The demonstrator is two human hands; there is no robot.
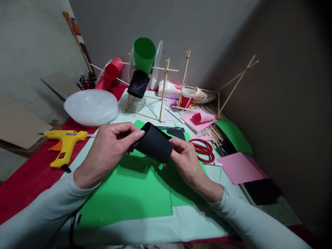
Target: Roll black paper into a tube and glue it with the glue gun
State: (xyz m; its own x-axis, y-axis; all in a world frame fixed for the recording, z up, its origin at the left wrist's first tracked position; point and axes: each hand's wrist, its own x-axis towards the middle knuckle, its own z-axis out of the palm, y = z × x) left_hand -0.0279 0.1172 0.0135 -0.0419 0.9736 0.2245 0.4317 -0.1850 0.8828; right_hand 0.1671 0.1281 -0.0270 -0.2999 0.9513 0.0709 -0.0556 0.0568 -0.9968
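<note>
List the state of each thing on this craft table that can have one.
Black paper roll: curled into a tube, held off the table by both hands.
Left hand: gripping the roll's left end.
Right hand: gripping its right end.
Red scissors: lying flat.
Glue gun: lying on its side.
Green paper sheet: flat.

Your right hand (188,160) hides its fingers behind the black paper roll (155,142), your forearms leave the lower edge, and the dark right margin swallows the tabletop (197,221).
</note>
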